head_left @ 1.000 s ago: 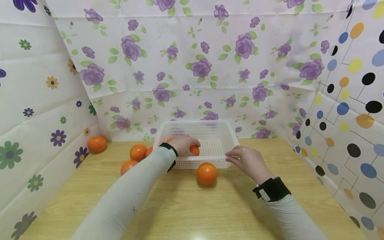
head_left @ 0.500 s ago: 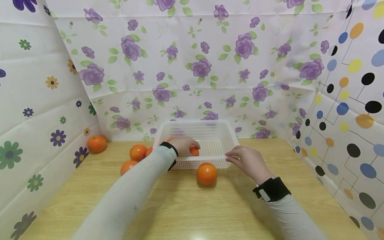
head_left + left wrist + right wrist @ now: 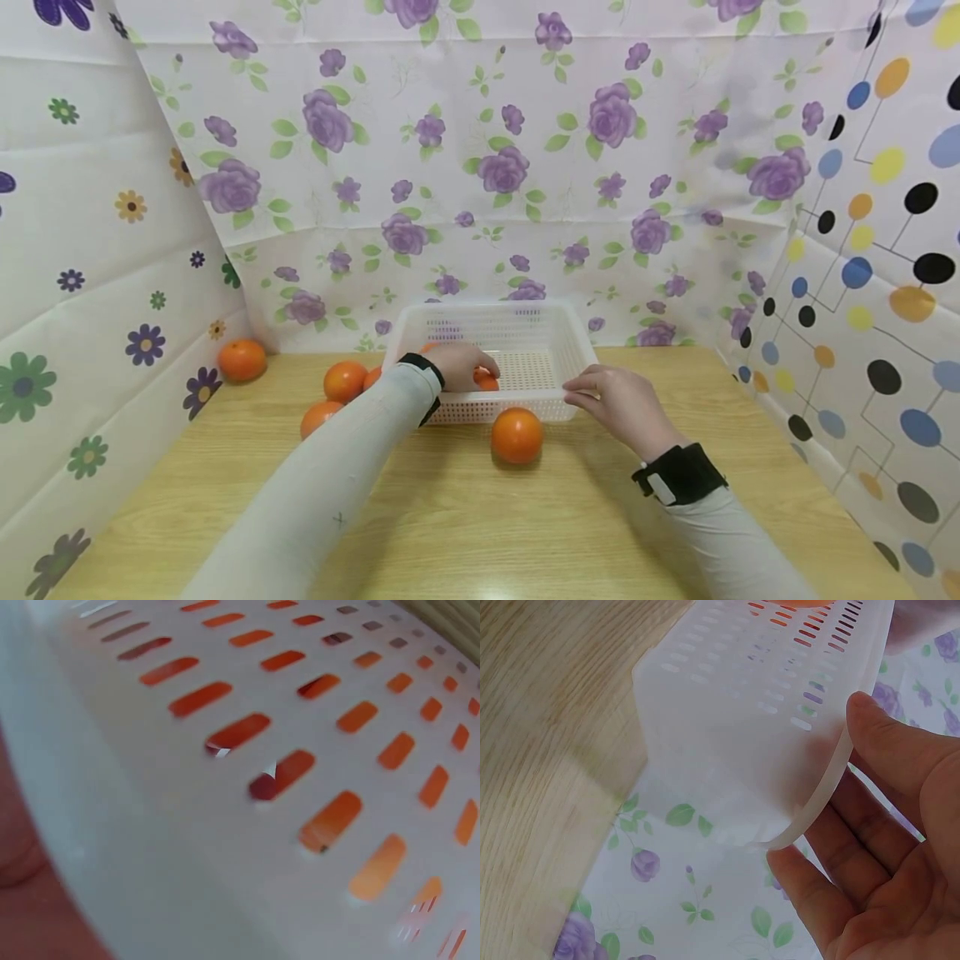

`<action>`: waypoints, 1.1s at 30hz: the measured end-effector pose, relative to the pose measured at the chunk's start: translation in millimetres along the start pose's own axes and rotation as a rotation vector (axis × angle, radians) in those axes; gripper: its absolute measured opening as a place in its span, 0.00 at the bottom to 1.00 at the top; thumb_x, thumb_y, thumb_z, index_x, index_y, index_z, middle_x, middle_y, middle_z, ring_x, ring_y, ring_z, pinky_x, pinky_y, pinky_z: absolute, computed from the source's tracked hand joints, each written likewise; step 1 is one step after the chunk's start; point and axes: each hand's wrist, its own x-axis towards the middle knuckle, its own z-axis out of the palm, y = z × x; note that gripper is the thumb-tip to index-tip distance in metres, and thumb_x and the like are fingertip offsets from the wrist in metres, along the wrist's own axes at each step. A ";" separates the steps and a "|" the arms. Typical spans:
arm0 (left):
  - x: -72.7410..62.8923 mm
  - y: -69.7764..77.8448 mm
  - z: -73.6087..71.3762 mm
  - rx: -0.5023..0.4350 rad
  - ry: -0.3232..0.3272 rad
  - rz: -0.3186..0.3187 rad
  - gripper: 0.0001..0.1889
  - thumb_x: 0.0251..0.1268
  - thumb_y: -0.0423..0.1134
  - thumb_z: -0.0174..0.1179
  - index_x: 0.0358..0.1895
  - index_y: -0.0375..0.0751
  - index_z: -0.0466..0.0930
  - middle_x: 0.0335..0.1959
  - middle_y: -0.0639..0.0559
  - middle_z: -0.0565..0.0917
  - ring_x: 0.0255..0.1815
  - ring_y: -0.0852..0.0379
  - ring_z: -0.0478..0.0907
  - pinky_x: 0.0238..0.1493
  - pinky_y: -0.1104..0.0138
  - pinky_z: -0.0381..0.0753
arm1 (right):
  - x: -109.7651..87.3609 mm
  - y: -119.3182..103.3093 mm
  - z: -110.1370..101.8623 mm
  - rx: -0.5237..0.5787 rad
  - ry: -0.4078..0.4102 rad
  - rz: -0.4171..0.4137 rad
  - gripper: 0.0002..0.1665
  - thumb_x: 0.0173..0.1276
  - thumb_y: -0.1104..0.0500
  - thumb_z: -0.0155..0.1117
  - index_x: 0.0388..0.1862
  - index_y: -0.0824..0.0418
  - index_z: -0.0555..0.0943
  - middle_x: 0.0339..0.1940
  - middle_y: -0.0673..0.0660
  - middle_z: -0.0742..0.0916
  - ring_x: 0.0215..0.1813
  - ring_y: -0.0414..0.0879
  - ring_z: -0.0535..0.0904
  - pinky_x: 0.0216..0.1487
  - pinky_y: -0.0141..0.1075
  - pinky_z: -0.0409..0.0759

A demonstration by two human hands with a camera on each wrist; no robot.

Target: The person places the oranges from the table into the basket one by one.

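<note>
A white perforated plastic basket [image 3: 577, 333] stands on the table at the back wall. My left hand [image 3: 459, 367] reaches over its near rim, fingers curled over an orange [image 3: 487, 382] inside. Another orange [image 3: 429, 347] shows partly behind that hand. In the left wrist view the slotted basket wall [image 3: 187, 825] fills the picture, with orange skin showing through the slots. My right hand [image 3: 618, 404] pinches the rim at the near right corner. In the right wrist view, the thumb [image 3: 885, 739] lies on one side of this rim and fingers on the other.
One orange [image 3: 517, 435] sits on the table [image 3: 480, 525] just in front of the basket. Left of the basket lie several more, including an orange [image 3: 346, 382] partly beside my left sleeve [image 3: 337, 467]. A lone orange [image 3: 242, 360] rests by the flowered left wall.
The orange under my left hand has turned and sunk slightly, and a dark spot on it now shows. My left fingers have shifted a little; the right hand and basket have stayed put.
</note>
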 end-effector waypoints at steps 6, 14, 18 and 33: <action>2.2 -3.5 2.3 0.041 0.026 0.095 0.14 0.79 0.38 0.71 0.62 0.55 0.92 0.61 0.49 0.90 0.60 0.50 0.84 0.68 0.54 0.82 | -0.1 -0.1 -0.4 -0.003 0.004 0.004 0.11 0.71 0.55 0.82 0.49 0.58 0.96 0.43 0.52 0.94 0.42 0.50 0.90 0.45 0.50 0.89; -0.5 -2.5 1.1 0.033 0.010 0.095 0.15 0.80 0.41 0.70 0.64 0.53 0.91 0.60 0.50 0.90 0.58 0.51 0.84 0.67 0.54 0.82 | -0.5 0.0 0.7 0.001 -0.002 0.011 0.12 0.71 0.55 0.82 0.49 0.57 0.96 0.43 0.52 0.94 0.42 0.49 0.90 0.46 0.50 0.89; -2.9 -2.7 -0.8 0.002 0.008 0.098 0.17 0.80 0.41 0.70 0.67 0.50 0.89 0.63 0.49 0.89 0.61 0.49 0.84 0.68 0.53 0.82 | -0.2 0.0 0.7 0.005 0.003 0.007 0.12 0.71 0.55 0.82 0.49 0.57 0.96 0.43 0.52 0.94 0.41 0.49 0.90 0.45 0.50 0.89; -27.4 11.4 -12.0 -0.074 0.134 0.077 0.23 0.80 0.41 0.70 0.73 0.43 0.84 0.70 0.45 0.85 0.72 0.44 0.81 0.75 0.50 0.77 | 0.7 0.1 1.5 0.001 0.015 -0.002 0.11 0.71 0.55 0.82 0.48 0.58 0.96 0.44 0.53 0.94 0.41 0.50 0.90 0.44 0.50 0.89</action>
